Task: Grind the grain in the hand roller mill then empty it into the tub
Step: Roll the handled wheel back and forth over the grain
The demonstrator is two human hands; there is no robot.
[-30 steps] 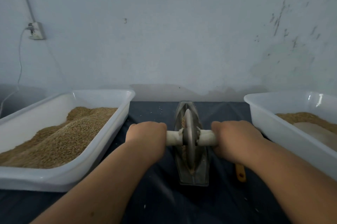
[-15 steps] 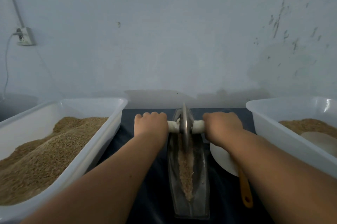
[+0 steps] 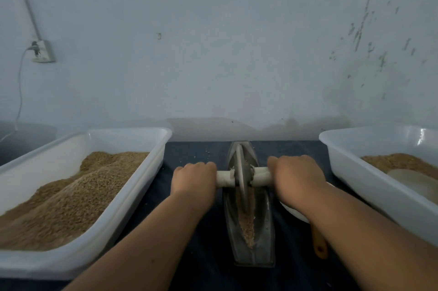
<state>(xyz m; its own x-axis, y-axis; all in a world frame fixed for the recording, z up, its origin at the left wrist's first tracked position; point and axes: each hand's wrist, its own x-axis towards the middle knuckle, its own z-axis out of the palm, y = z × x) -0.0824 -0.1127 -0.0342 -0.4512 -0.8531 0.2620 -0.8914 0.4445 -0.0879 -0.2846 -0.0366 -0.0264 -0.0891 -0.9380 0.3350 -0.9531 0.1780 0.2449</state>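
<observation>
Dark tablecloth (image 3: 208, 262) carries the trough (image 3: 263, 231); left hand (image 3: 193, 179) and right hand (image 3: 296, 177) curl tight round the handle (image 3: 224, 178). Uneven pushing could tip the wheel (image 3: 240, 172), spilling grain (image 3: 246, 226).

Dim, even light is seen; glare is caught on the right tub (image 3: 420, 140); edges are bowed by distortion.

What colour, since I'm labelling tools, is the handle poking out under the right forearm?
An orange-yellow plastic handle, seen best in the head view.
</observation>
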